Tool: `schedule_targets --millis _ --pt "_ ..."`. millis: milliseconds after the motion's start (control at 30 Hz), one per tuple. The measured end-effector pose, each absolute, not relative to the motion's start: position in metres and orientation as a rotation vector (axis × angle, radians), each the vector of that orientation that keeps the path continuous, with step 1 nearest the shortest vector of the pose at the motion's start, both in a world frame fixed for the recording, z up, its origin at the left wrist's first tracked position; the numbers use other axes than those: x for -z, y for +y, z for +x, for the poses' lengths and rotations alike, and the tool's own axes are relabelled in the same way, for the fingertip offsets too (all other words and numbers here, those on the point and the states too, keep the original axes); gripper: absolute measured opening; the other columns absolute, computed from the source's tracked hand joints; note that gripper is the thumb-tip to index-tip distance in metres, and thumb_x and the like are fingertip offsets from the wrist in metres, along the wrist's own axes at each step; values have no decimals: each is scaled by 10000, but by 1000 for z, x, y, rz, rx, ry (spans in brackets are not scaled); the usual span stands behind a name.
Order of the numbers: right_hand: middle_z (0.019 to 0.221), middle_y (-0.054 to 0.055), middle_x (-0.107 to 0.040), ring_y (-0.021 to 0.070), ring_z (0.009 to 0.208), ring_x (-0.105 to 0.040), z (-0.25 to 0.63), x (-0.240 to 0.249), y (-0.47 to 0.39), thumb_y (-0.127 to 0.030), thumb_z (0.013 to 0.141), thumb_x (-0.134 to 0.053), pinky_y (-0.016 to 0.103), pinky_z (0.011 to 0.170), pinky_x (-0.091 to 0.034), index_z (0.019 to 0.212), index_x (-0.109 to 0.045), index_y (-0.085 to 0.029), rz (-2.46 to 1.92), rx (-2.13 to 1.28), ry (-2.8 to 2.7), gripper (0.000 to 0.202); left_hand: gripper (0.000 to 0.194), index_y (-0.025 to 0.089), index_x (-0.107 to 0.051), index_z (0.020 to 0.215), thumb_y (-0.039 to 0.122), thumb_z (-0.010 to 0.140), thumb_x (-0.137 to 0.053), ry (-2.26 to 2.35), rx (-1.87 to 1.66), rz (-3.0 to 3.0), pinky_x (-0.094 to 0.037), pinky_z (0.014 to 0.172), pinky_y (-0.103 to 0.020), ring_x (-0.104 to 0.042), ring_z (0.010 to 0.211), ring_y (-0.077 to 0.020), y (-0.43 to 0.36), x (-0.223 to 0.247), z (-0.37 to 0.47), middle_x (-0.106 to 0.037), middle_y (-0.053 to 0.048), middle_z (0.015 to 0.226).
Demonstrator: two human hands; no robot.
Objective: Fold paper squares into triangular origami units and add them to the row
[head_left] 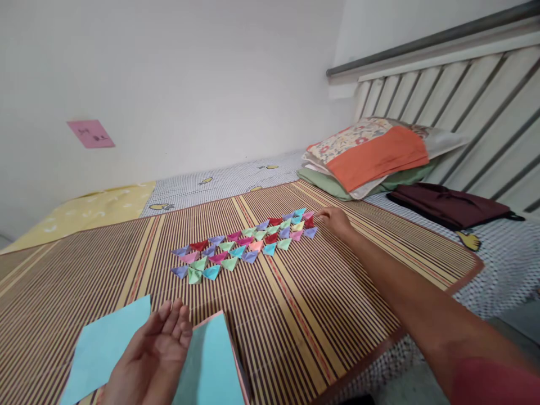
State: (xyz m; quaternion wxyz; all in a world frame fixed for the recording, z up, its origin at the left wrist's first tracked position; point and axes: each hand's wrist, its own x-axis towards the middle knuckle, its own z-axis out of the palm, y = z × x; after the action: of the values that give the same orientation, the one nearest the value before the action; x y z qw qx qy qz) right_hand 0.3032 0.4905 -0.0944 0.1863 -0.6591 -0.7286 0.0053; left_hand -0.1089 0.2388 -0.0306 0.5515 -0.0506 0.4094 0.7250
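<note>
Coloured paper pieces, folded small and pointed, lie in slanting rows across the middle of your striped mat in the head view, in purple, magenta, red, green, turquoise, peach and yellow. Your right hand reaches out to the far right end of these rows, its fingertips just beside a pink folded piece; you cannot tell from here whether they pinch or touch it, or whether they are closed together. A red piece sits on the near side of that pink one. Your left hand is turned palm up near the bottom edge, fingers side by side and slightly curled, the palm bare and clamped on nothing visible. It partly covers a loose turquoise sheet on its left and a paper stack on its right, turquoise on top with a pink edge showing beneath. Beyond the mat you have a yellow cloth, a checked bedsheet, piled pillows with an orange band, and a maroon bag beside the white slatted headboard. A pink note is on the wall.
</note>
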Motion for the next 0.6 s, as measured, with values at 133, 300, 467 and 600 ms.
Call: schedule_targets --millis 133,300,467,600 --pt "1296 102 -643 240 1072 -672 320 104 499 -331 1000 -635 444 898 -586 1281 -625 -179 -1890 -173 -1944 320 251 142 -712 1013 67 954 -480 983 -1704 -146 -670 662 -290 -739 829 -173 238 29 -108 -723 -87 1003" --pt "1301 103 -640 243 1079 -670 324 118 512 -332 999 -637 448 903 -584 1285 -623 -179 -1863 -322 -1878 325 229 148 -721 1016 94 944 -511 999 -1715 -158 -670 678 -295 -730 849 -176 238 34 -113 -715 -89 996" --pt "1308 102 -638 244 1083 -668 319 123 530 -334 1001 -632 446 907 -583 1282 -627 -184 -1826 -443 -1854 318 253 151 -726 986 88 946 -484 1008 -1713 -188 -663 626 -280 -732 799 -171 239 33 -116 -715 -85 958" --pt "1305 102 -638 247 1083 -669 314 127 538 -333 997 -640 449 902 -584 1287 -623 -177 -1833 -508 -1825 330 246 146 -726 965 84 947 -488 1007 -1717 -186 -665 625 -285 -735 781 -171 240 35 -115 -717 -85 934"
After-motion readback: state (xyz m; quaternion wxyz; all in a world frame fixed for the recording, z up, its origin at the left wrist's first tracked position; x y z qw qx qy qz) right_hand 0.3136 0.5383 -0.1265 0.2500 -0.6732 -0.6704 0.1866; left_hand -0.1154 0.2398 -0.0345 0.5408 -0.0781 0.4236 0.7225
